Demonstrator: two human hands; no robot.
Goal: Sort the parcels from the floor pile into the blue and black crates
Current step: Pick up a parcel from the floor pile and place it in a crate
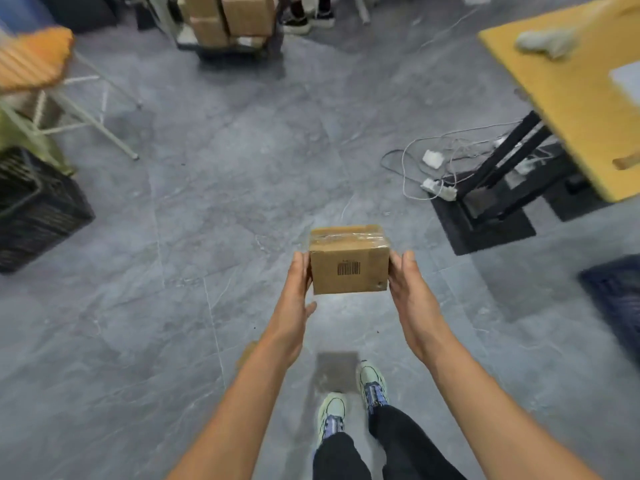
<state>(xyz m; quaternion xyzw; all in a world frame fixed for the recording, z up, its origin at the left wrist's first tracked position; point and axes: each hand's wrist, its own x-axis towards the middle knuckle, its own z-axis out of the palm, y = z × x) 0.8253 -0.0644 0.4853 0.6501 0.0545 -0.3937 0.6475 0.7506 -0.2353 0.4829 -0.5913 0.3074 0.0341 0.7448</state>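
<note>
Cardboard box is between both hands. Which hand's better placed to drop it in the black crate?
Left, probably. The black crate sits left of the cardboard box, nearer the left hand; the right hand presses its far face.

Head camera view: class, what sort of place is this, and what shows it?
Probably a stockroom or parcel-sorting workroom: cardboard boxes stacked at the back, a black crate on the floor, and a taped, barcoded parcel.
</note>
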